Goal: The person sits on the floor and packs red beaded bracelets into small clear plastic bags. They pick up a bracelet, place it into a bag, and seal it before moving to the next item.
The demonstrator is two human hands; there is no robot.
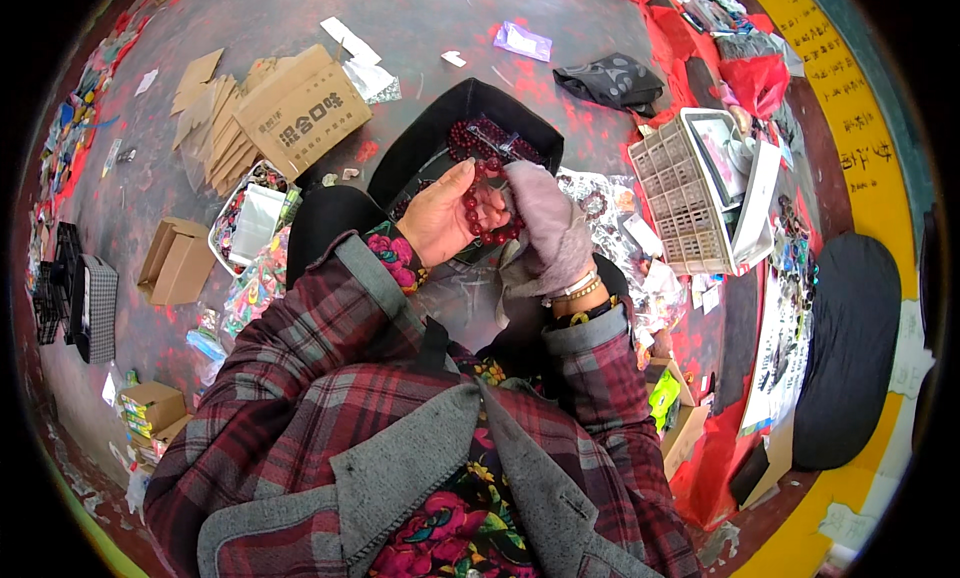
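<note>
While your left hand [440, 218] pinches the bead loop [487, 210] above the black box [420, 143] | gloved right hand [548, 226] grips its far side | likely checking it | next: steady turn.

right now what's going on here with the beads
A person in a plaid jacket holds a loop of dark red beads between both hands. The bare left hand grips one side; the right hand, in a pale glove, pinches the other. Just beyond them a black tray holds more red beads.
</note>
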